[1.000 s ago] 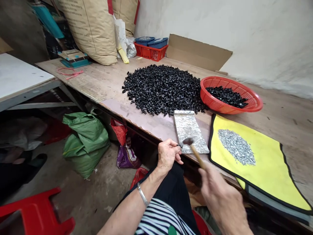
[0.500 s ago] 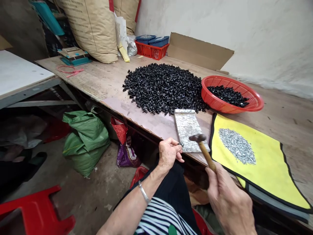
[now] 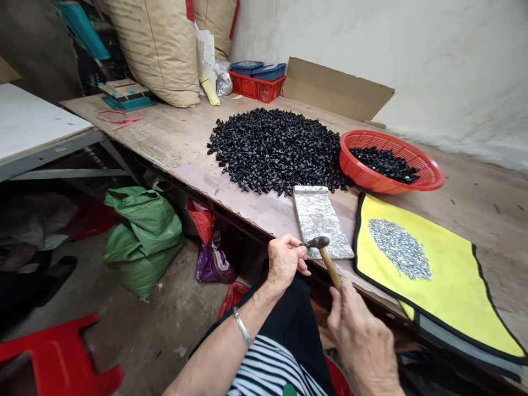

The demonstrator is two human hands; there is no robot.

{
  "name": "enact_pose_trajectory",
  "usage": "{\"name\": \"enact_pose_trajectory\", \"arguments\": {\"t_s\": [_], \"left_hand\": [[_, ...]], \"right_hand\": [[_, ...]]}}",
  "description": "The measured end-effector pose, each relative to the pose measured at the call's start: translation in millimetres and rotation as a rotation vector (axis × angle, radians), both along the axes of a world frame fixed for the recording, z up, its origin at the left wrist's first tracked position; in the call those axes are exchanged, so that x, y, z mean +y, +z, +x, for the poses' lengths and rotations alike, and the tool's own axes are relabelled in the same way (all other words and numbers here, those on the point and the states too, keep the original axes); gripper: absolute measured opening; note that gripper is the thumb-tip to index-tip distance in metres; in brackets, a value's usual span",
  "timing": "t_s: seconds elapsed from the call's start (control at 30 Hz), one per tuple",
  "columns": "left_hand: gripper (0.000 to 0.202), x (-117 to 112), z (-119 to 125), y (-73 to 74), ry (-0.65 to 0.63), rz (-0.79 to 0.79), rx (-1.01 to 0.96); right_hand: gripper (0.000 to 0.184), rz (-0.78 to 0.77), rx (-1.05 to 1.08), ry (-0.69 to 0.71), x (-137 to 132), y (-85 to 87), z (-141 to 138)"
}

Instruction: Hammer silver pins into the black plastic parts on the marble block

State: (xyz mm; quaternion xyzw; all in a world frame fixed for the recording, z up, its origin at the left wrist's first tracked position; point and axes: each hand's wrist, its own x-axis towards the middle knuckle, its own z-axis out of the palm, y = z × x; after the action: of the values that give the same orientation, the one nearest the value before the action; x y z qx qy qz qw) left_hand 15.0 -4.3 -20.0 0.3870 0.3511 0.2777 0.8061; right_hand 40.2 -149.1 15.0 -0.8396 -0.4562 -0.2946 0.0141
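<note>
Moved: hammer (image 3: 324, 254) down, head beside your left fingertips (image 3: 297, 242)
Right hand (image 3: 363, 344): gripping its handle
Left hand (image 3: 284, 261): pinching a small black piece (image 3: 306, 245) on the speckled metal plate (image 3: 322, 220)

We are seeing a hammer (image 3: 330, 267) with a brown handle, black pieces (image 3: 276, 151) heaped up, a red basket (image 3: 433, 171), a yellow mat (image 3: 454, 297) edged in black, a green sack (image 3: 144, 231), and a dark-and-white striped shirt (image 3: 264, 368).
</note>
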Motion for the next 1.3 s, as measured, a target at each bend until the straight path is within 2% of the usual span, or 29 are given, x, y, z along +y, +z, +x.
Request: {"name": "enact_pose_trajectory", "arguments": {"t_s": [0.1, 0.23, 0.33, 0.37, 0.43, 0.53, 0.63, 0.7, 0.77, 0.87, 0.93, 1.07, 1.2, 1.3], "left_hand": [[0.009, 1, 0, -0.2, 0.0, -0.001, -0.003], [0.012, 3, -7, 2.9, -0.023, -0.019, -0.052], [0.014, 6, -19, 10.3, -0.034, -0.026, -0.115], [0.014, 7, -24, 13.6, -0.041, -0.025, -0.135], [0.014, 9, -33, 20.3, -0.063, -0.024, -0.173], [0.014, 9, -44, 28.9, -0.094, -0.043, -0.217], [0.014, 8, -49, 33.8, -0.124, -0.063, -0.239], [0.014, 7, -49, 35.1, -0.152, -0.065, -0.251], [0.013, 5, -49, 35.3, -0.179, -0.052, -0.268], [0.01, 4, -47, 35.2, -0.205, 0.013, -0.286], [0.007, 3, -46, 35.6, -0.205, 0.064, -0.282], [0.005, 2, -47, 38.3, -0.183, 0.134, -0.233], [0.005, -1, -48, 40.3, -0.171, 0.134, -0.204], [0.009, -2, -47, 40.6, -0.19, 0.035, -0.213]], "right_hand": [[0.031, 0.059, 0.248, -0.032, -1, -2.6, 10], [0.037, 0.32, 0.897, -0.133, 6, 2.2, 31], [0.045, 0.401, 1.349, -0.19, 23, 1.7, 45], [0.045, 0.386, 1.393, -0.186, 29, 0.8, 49], [0.039, 0.298, 1.296, -0.194, 41, -0.3, 55], [0.026, 0.067, 0.912, -0.278, 50, 4.4, 57], [0.027, -0.121, 0.544, -0.279, 50, 17.0, 52], [0.03, -0.055, 0.464, -0.197, 47, 25.4, 46], [0.029, 0.131, 0.665, -0.067, 45, 30.6, 39], [0.028, 0.32, 1.345, 0.105, 44, 30.7, 28], [0.026, 0.412, 1.672, 0.147, 45, 27.8, 20], [0.018, 0.64, 1.829, 0.153, 43, 22.6, 12], [0.019, 0.717, 1.878, 0.119, 42, 21.7, 12], [0.018, 0.738, 1.933, 0.092, 42, 22.4, 13]]}}
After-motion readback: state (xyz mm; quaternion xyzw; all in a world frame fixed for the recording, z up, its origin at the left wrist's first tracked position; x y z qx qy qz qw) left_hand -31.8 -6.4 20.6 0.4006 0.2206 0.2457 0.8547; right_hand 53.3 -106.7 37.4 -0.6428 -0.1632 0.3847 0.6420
